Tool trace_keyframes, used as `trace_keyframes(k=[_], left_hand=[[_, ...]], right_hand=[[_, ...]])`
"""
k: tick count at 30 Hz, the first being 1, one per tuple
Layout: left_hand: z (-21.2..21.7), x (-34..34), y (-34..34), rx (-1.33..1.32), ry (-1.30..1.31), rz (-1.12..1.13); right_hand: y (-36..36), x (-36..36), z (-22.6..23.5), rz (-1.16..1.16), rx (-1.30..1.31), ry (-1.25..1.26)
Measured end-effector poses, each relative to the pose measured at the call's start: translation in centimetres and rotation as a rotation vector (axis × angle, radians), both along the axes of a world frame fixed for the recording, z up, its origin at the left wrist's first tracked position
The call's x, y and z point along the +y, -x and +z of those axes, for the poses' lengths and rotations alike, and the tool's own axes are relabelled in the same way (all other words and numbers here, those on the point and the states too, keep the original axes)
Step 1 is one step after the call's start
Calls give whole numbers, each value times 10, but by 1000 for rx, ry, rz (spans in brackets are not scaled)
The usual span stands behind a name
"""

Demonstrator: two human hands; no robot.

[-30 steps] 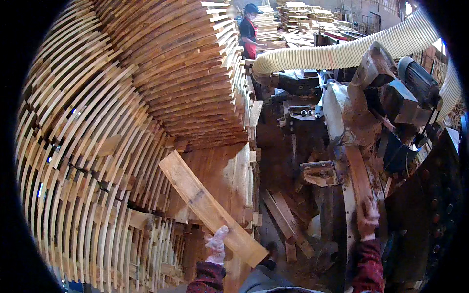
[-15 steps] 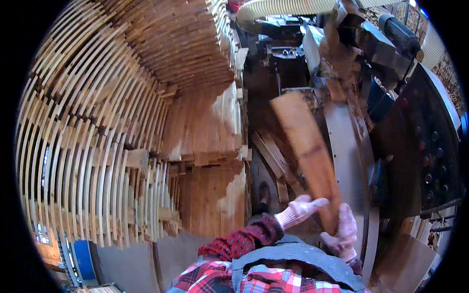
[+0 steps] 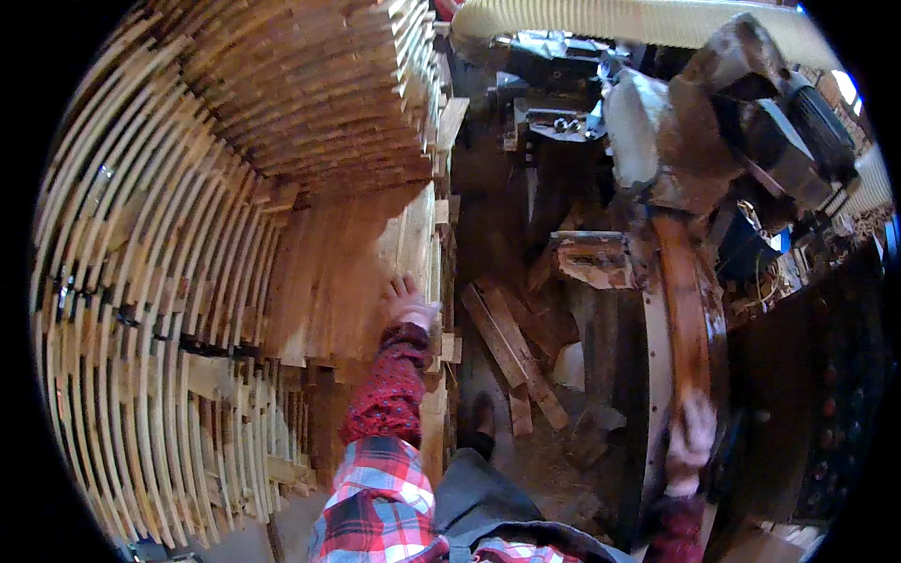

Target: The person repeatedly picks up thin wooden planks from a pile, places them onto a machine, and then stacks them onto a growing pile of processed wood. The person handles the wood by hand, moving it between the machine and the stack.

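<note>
My left hand [image 3: 408, 302], in a pale glove, rests with its fingers spread on the top boards of a wooden stack [image 3: 338, 272] to my left. To my right, a long reddish-brown board [image 3: 688, 319] lies along a narrow machine bed [image 3: 660, 375], its far end beneath the machine's head. My right hand [image 3: 693, 436], also gloved and slightly blurred, lies over the near end of that board with its fingers stretched forward along it.
Tall rows of stacked slats [image 3: 141, 281] rise at the left. Loose wood strips [image 3: 507, 347] lie on the floor between the stack and the machine. A motor [image 3: 817, 127] and a ribbed cream hose [image 3: 601, 21] are at the far right and top. A dark panel [image 3: 807, 394] stands at right.
The board has gone from being held slantwise in both hands to lying along the machine bed. My left hand has let go and moved left onto the stack; my view has shifted.
</note>
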State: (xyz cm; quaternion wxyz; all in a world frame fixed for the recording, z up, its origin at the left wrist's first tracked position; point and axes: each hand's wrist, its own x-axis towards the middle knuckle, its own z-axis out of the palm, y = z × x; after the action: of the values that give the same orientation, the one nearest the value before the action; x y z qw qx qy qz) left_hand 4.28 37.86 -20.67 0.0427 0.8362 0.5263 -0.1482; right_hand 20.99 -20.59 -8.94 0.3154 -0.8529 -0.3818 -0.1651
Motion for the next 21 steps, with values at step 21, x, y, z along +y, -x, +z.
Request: trace_keyframes(k=[21], left_hand=[[153, -406, 79, -1184, 1012, -297]], right_hand=[[189, -44, 48, 205, 167, 51]])
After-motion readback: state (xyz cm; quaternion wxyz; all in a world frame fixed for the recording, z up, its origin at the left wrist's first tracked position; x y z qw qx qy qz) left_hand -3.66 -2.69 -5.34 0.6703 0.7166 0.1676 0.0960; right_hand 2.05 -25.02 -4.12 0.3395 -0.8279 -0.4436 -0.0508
